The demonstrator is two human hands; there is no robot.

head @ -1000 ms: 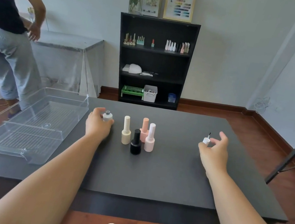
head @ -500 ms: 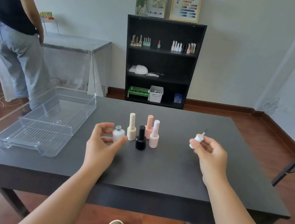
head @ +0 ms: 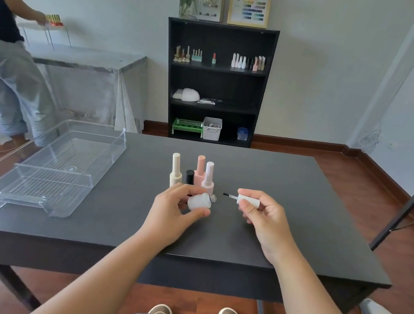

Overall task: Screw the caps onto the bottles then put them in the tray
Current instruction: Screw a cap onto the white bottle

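Meanwhile, clear tray (head: 108, 145) bare beside capped bottles (head: 192, 172).

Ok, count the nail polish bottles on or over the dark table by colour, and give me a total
White, uncapped, held in the left hand: 1
Cream, capped: 1
Black, capped: 1
Peach pink, capped: 1
Pale pink, capped: 1
Total: 5 bottles. The right hand holds the white brush cap.
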